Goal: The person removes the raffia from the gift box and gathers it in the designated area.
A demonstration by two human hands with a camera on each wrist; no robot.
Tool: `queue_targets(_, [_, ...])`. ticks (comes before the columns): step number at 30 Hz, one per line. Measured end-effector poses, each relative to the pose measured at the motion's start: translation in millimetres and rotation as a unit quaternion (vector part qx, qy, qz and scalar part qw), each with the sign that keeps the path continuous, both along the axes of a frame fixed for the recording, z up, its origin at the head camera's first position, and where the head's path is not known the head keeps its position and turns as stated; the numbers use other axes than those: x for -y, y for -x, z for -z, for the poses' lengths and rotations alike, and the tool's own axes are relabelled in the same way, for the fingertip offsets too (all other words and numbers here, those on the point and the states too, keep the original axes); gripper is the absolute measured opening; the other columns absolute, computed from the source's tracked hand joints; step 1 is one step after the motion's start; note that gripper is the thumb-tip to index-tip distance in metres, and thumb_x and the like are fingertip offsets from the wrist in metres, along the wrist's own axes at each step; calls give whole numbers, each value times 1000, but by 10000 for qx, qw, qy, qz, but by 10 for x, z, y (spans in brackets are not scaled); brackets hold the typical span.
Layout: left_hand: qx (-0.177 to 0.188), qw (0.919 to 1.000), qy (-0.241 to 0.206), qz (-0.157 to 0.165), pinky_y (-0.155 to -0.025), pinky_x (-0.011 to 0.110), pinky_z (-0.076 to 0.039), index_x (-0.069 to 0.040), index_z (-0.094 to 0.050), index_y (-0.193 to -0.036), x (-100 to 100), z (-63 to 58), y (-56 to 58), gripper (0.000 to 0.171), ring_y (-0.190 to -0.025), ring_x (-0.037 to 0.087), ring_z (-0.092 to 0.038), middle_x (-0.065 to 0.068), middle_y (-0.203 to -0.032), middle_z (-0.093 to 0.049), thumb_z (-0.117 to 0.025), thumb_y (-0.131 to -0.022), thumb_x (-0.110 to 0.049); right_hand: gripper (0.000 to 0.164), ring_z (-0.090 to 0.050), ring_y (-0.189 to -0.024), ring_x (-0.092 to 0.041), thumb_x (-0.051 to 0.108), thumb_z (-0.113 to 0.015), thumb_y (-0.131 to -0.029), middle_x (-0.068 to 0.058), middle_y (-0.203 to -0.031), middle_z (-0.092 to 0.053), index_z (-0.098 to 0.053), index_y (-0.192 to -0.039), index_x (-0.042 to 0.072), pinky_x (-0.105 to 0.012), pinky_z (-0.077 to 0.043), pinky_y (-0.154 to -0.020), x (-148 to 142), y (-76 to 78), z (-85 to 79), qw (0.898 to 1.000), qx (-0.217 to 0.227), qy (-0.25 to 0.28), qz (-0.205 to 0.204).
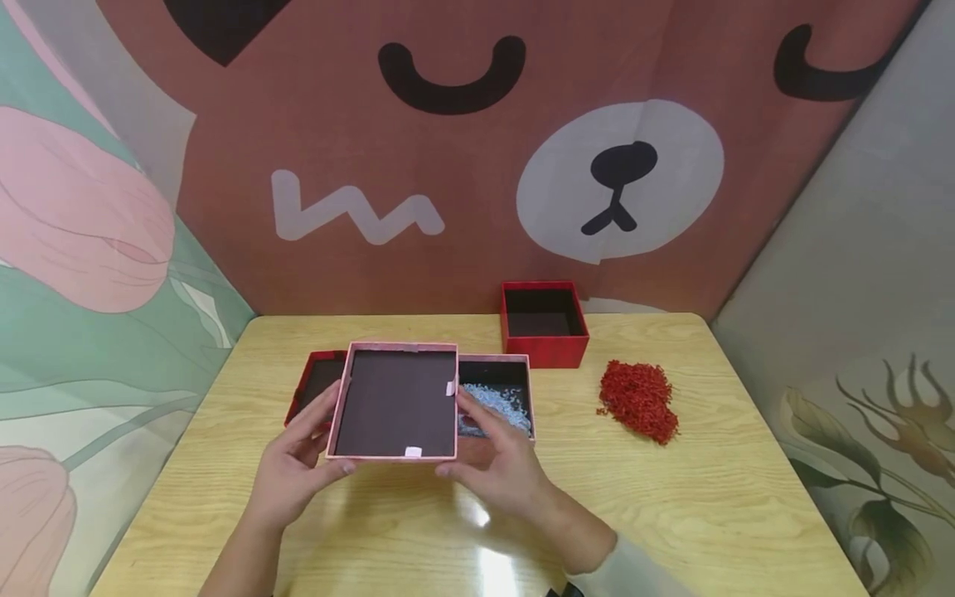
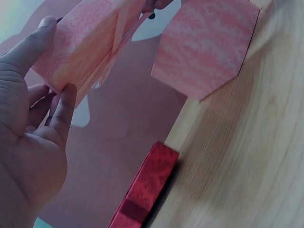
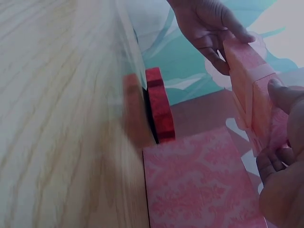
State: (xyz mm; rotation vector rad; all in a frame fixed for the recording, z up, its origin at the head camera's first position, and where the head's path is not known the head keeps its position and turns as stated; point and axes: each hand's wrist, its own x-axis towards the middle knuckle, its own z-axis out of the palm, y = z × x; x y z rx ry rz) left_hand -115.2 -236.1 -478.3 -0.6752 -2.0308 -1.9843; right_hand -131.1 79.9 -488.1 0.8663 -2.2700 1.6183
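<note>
A pink patterned box lid (image 1: 395,402) with a ribbon band (image 3: 260,72) is raised above the table, its dark inside turned toward the head view. My left hand (image 1: 294,468) grips its left edge, thumb at the lower corner. On the opposite side my right hand (image 1: 503,464) holds the right edge between thumb and fingers. Behind the lid stands an open pink box (image 3: 199,180), partly hidden in the head view. Light blue shredded paper (image 1: 500,404) lies inside that box.
A shallow red lid (image 1: 319,381) lies at the left, partly covered by the pink lid. An open red box (image 1: 546,351) stands at the table's back edge. Red shredded paper (image 1: 640,400) is heaped on the wooden table (image 1: 716,497) at the right.
</note>
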Motion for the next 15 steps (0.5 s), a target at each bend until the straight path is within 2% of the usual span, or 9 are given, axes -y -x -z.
queue_targets(4, [-59,9999,109,36,-100,25,-55,13,-41,-151,106,16,-38,91,-137,25,-50,27,-162,-34,-78,-70,30,93,-48,-144,-23,24,-95,-76,1,-159,-47,-48,-157,16,-38,-40,-118,95,-39,0,9996,263,-106,-20])
queue_targets(10, [16,9999,91,-54,-96,24,-57,15,-42,-149,239,21,-110,89,-131,21,-54,26,-161,-37,-77,-69,31,92,-45,-145,-25,33,-93,-79,6,-159,-46,-47,-158,22,-50,-38,-118,210,-97,-21,9975,653,-283,-44])
queue_targets(15, [14,10000,48,-20,-97,25,-57,18,-40,-148,341,22,-159,89,-138,22,-50,30,-159,-36,-76,-68,33,91,-45,-145,-31,40,-89,-82,5,-160,-44,-44,-159,23,-55,-38,-117,285,-132,-26,9960,722,-510,-134])
